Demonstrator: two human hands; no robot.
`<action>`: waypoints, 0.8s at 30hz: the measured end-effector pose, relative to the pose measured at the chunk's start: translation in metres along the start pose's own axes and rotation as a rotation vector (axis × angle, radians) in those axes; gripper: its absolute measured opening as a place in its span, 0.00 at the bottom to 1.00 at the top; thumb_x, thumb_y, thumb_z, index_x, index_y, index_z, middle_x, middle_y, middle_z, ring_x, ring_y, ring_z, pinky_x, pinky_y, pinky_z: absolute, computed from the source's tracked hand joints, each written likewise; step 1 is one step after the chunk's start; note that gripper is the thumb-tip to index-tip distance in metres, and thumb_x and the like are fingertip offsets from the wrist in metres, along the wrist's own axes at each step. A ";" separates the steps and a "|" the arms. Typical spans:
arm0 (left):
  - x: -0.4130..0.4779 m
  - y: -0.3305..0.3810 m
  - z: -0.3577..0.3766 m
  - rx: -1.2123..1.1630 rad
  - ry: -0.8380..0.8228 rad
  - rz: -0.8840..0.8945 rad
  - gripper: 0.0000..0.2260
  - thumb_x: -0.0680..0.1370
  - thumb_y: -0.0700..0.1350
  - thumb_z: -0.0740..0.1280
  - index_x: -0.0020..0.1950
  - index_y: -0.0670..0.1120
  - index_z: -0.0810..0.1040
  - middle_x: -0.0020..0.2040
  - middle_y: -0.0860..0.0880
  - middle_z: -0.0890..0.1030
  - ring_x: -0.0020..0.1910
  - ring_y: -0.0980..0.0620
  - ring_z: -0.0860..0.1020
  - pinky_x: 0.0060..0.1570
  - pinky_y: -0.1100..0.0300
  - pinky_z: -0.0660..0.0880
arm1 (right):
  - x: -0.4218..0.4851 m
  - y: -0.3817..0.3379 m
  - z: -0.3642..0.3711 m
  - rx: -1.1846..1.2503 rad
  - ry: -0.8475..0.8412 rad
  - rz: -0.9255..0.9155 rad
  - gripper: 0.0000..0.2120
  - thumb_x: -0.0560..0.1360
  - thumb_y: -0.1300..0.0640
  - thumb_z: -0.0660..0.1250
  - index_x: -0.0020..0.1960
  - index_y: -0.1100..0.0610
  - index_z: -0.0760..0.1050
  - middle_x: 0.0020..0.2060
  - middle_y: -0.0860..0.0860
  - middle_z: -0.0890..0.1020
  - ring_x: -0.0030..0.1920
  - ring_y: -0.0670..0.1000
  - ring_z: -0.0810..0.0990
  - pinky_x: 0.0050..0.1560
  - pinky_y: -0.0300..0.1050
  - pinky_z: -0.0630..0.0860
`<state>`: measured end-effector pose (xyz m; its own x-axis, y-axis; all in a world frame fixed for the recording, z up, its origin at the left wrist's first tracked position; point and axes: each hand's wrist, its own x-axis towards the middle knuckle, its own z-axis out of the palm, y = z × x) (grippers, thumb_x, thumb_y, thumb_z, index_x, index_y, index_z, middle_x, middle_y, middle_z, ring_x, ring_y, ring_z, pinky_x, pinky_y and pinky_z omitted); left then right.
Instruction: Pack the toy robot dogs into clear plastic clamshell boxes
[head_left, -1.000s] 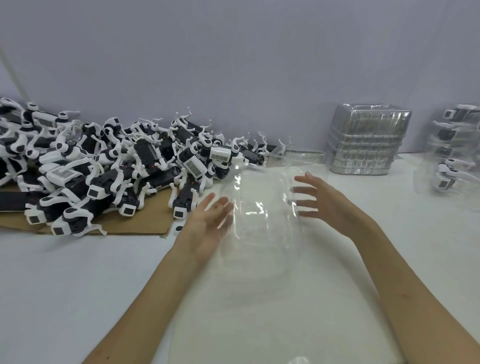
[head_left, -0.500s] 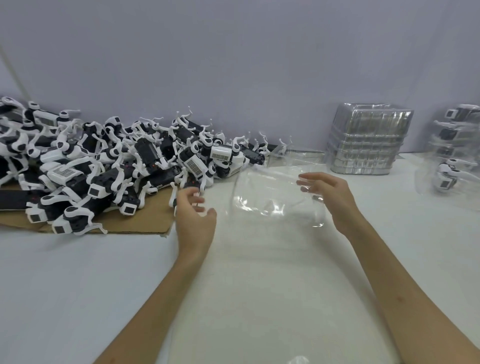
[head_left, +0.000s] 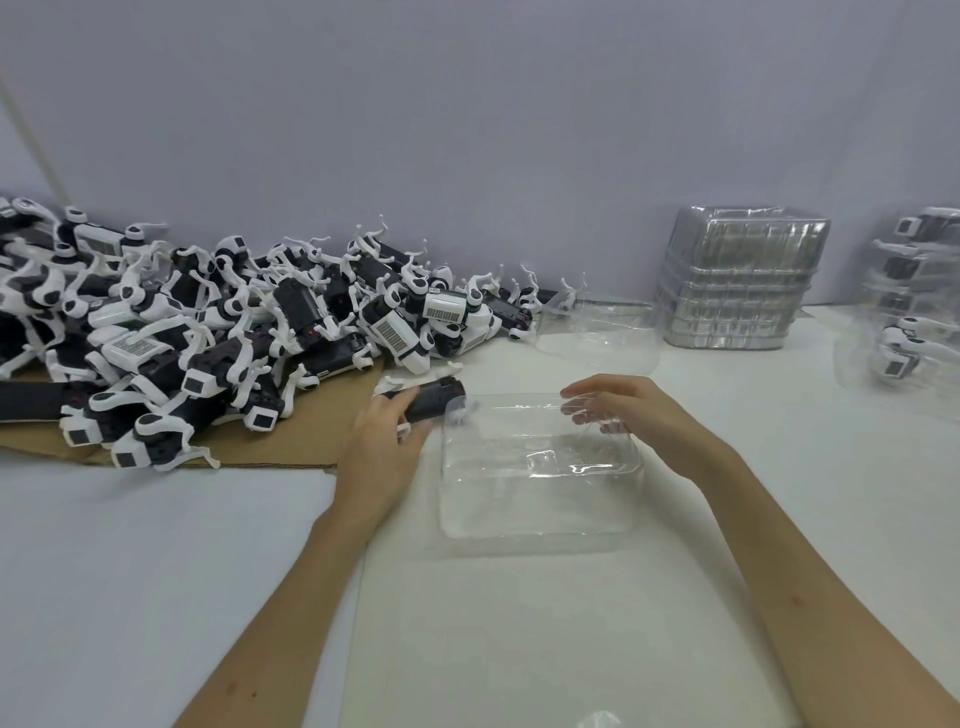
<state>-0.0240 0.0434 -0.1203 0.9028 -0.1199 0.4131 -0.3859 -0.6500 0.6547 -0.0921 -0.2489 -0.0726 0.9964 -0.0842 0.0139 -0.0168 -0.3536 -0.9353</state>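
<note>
Box (head_left: 535, 493): open at desk (head_left: 519, 649) centre; thin, springy, likely slippery.
Right hand (head_left: 636, 415): pinches box's far rim, 1 o'clock.
Dog (head_left: 434, 401): 10 o'clock of box; likely light, rigid, legs fragile; take by black body.
Left hand (head_left: 382, 447): clamped round dog's body.

Packing workbench: heaped toy robot dogs (head_left: 218, 332), stacked clamshell boxes (head_left: 737, 280).

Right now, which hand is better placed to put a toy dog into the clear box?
Left: the left hand grips a toy robot dog right beside the clamshell box, while the right hand holds the box's far rim.
</note>
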 end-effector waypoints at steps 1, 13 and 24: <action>-0.001 0.002 0.001 -0.002 0.060 0.016 0.14 0.82 0.43 0.66 0.67 0.47 0.80 0.52 0.50 0.77 0.53 0.47 0.77 0.50 0.60 0.70 | 0.000 0.000 0.000 0.000 -0.001 -0.001 0.14 0.80 0.63 0.62 0.54 0.51 0.84 0.50 0.50 0.87 0.57 0.55 0.84 0.61 0.49 0.75; 0.003 0.039 -0.033 -1.458 0.152 -0.513 0.10 0.84 0.46 0.62 0.52 0.43 0.81 0.31 0.52 0.76 0.27 0.60 0.72 0.31 0.70 0.75 | -0.005 -0.008 0.001 -0.105 0.047 -0.081 0.11 0.83 0.51 0.63 0.58 0.50 0.82 0.53 0.45 0.86 0.57 0.45 0.82 0.67 0.46 0.73; -0.010 0.057 -0.044 -1.830 -0.384 -0.631 0.14 0.74 0.49 0.65 0.56 0.46 0.83 0.70 0.39 0.75 0.52 0.47 0.81 0.27 0.70 0.76 | -0.021 -0.039 0.042 -0.522 0.297 -0.864 0.40 0.69 0.68 0.77 0.77 0.52 0.67 0.77 0.49 0.65 0.74 0.49 0.69 0.69 0.49 0.72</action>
<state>-0.0633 0.0408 -0.0588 0.8558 -0.5125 -0.0702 0.4775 0.7305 0.4882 -0.1086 -0.1939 -0.0513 0.6271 0.1881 0.7559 0.5858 -0.7535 -0.2984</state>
